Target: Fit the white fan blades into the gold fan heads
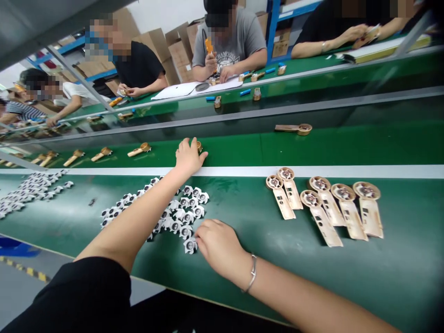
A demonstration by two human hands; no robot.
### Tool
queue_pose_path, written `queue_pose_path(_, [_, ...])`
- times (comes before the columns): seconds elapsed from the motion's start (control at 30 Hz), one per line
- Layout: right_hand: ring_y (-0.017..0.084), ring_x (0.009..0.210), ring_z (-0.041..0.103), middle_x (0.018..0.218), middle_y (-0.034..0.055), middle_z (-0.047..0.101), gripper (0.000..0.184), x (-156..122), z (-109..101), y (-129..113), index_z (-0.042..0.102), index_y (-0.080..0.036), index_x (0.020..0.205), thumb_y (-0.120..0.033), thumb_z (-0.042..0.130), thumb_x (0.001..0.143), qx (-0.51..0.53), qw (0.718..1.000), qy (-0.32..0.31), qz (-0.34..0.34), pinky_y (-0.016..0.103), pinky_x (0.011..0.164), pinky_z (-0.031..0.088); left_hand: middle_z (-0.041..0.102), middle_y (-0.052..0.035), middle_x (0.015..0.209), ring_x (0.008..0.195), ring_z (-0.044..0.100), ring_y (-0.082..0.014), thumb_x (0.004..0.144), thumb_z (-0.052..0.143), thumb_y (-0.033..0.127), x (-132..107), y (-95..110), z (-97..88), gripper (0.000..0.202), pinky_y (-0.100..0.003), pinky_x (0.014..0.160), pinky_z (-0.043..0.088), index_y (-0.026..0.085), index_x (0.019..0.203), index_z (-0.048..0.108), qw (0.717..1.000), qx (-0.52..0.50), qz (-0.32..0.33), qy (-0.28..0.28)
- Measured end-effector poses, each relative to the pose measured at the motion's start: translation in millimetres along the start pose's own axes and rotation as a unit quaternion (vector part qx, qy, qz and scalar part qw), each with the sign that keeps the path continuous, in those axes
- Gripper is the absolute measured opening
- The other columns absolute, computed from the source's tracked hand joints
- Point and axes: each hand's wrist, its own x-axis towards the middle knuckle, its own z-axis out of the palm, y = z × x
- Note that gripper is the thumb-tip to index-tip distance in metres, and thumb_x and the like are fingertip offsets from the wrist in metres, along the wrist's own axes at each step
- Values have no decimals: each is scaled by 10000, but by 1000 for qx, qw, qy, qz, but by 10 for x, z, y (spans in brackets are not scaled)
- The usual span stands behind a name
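Note:
My left hand (189,156) reaches over the green conveyor belt with its fingers spread. Beneath it lies a gold fan housing (199,146), mostly hidden by the fingers. At the near edge of a cluster of white fan impellers (176,226) with dark centres, my right hand (220,247) is closed, its fingertips against the nearest impeller (190,245). To the right of that hand, several gold handheld-fan shells (321,217) lie on the green table, their round heads pointing away from me and white impellers inside.
More gold fan shells (139,149) lie along the belt to the left, and a single one (294,128) farther right. A second batch of impellers (31,189) covers the table's left side. Across the belt, co-workers sit at a bench; one holds an orange power screwdriver (208,46).

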Motion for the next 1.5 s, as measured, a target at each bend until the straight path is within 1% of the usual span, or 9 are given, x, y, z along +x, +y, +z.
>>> queue_pose_path(0.13, [216,824,630,851,87,683,189,77,6,-39,714,-158,824,-189,545,902,-20,1000,-14,11,322,778,461,565,-158,1285,1203,521,-321,961,421,511,-398,470,-231,488,-420,1023,400,153,1209,641,993,-33,109,-42])
queue_pose_path(0.27, [238,856,649,919,104,720,192,137,47,-95,725,-161,870,-153,533,887,-10,999,-15,29,325,765,471,677,-146,817,833,663,-294,879,292,770,-784,1178,-275,769,-366,757,496,140,767,718,967,-40,179,-179])
queue_pose_path(0.37, [242,932,648,1036,105,721,260,135,61,-127,701,-172,1036,-125,489,894,3,999,5,46,321,806,471,694,-201,890,922,665,-364,784,329,859,-873,1629,-179,845,-396,746,498,115,848,724,943,-5,171,-286])
queue_pose_path(0.43, [232,936,647,1050,97,715,269,73,33,-115,682,-184,1070,-130,494,886,12,999,17,50,307,805,468,697,-207,974,985,655,-381,731,449,848,-827,1761,-128,800,-403,767,499,121,926,721,939,4,165,-301])
queue_pose_path(0.53, [213,794,650,923,94,710,165,-100,-95,-23,677,-170,931,-145,542,840,26,998,28,54,292,707,459,702,-177,931,951,665,-371,694,616,707,-696,1668,-127,606,-394,754,499,140,882,712,942,0,157,-296])
queue_pose_path(0.7, [138,569,571,615,-7,606,128,-382,-541,298,573,-184,711,-115,530,810,77,989,80,97,233,552,374,689,-120,842,824,656,-281,710,648,336,-621,1162,-161,205,-328,691,485,154,802,634,949,-57,140,-278])
queue_pose_path(0.93, [126,607,603,695,-15,630,78,-549,-1082,637,574,-191,877,-240,514,884,192,927,274,168,219,553,450,548,5,770,611,554,-121,969,304,313,-1124,790,-108,214,-231,564,478,179,1058,445,919,-273,117,-258])
queue_pose_path(1.13, [112,566,611,687,-18,643,57,-575,-1102,511,614,-194,896,-210,568,865,192,906,353,131,215,535,474,460,49,731,546,458,-100,1010,353,351,-1543,750,-321,363,-211,506,419,266,1363,338,842,-455,106,-270])
queue_pose_path(1.5, [103,599,638,728,-22,680,55,-565,-1028,517,606,-197,919,-174,567,887,76,915,383,101,209,582,484,670,-49,972,860,645,-218,993,401,277,-1615,784,-376,464,-356,823,479,275,1452,336,910,-334,132,-206])
